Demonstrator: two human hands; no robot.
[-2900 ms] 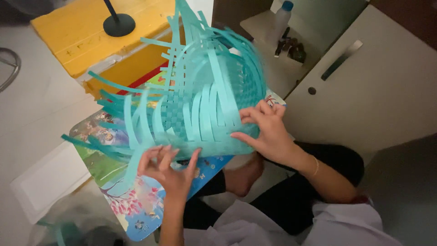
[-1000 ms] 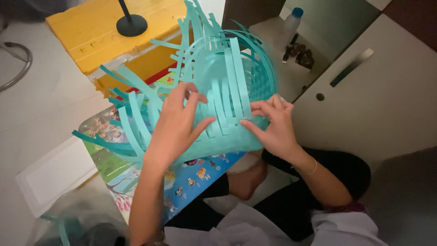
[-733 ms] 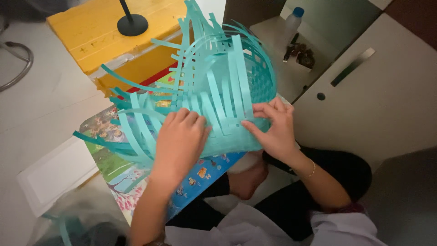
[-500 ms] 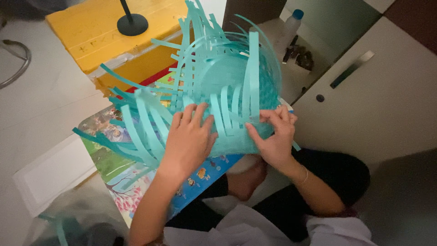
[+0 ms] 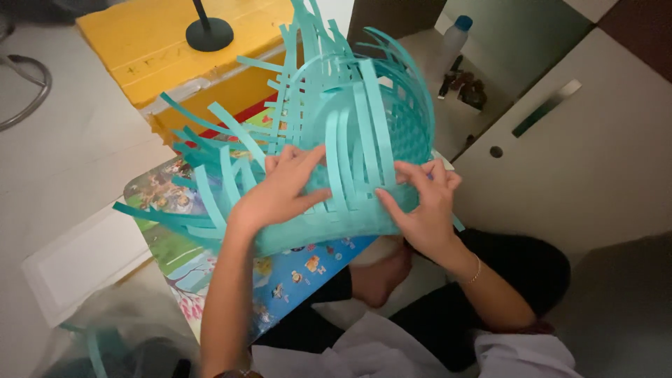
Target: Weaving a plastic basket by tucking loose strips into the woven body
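A half-woven teal basket (image 5: 364,140) of flat plastic strips stands tilted on a colourful picture mat (image 5: 210,259) in front of me, with loose strip ends sticking up and out to the left. My left hand (image 5: 283,189) lies flat on the near woven wall, fingers spread over the upright strips. My right hand (image 5: 423,203) pinches a strip at the basket's lower right side, thumb and fingers closed on it. My knees and a bare foot show below the basket.
A yellow box (image 5: 168,49) with a black round stand base (image 5: 208,31) on it sits behind the basket. A white cabinet door (image 5: 574,154) with a handle is at the right. A bottle (image 5: 455,38) stands at the back. A white flat board (image 5: 77,266) lies on the floor left.
My left hand came up from the basket's lower edge onto its near wall. My right hand slid slightly down along the right side, and the basket tipped a little toward me.
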